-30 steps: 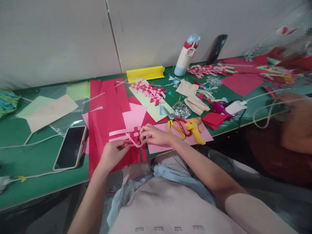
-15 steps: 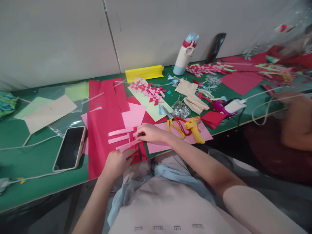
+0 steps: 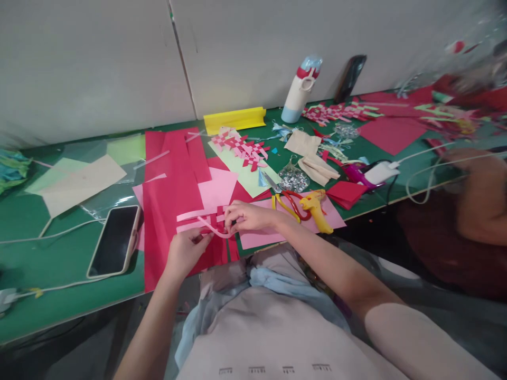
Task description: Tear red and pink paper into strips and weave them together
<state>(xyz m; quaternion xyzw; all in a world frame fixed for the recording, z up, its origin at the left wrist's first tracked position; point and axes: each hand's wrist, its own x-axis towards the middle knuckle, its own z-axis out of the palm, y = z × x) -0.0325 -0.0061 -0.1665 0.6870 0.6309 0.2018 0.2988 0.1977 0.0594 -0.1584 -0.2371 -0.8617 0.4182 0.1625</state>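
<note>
A pink paper strip (image 3: 214,228) curves upward between my two hands. My right hand (image 3: 243,216) pinches its right end. My left hand (image 3: 187,248) lies at the left, thumb and fingertips closed at the lower edge of the weave; what they grip is partly hidden, seemingly a red paper strip. Beneath them, pink strips (image 3: 194,215) pass over and under red strips (image 3: 233,248) at the table's front edge. Large red paper sheets (image 3: 166,221) lie under the weave, and a pink sheet (image 3: 253,238) is below my right wrist.
Yellow-handled scissors (image 3: 285,208) and a yellow glue gun (image 3: 317,211) lie right of my right hand. A phone (image 3: 114,240) rests at left. Finished woven pieces (image 3: 241,148), a bag of sequins (image 3: 293,177) and a bottle (image 3: 301,89) stand farther back. Another person's arm (image 3: 479,195) is at right.
The pink strip has been lifted from lying flat to a raised curve. My left hand has shifted slightly up and left, its fingers now pinched rather than stretched out.
</note>
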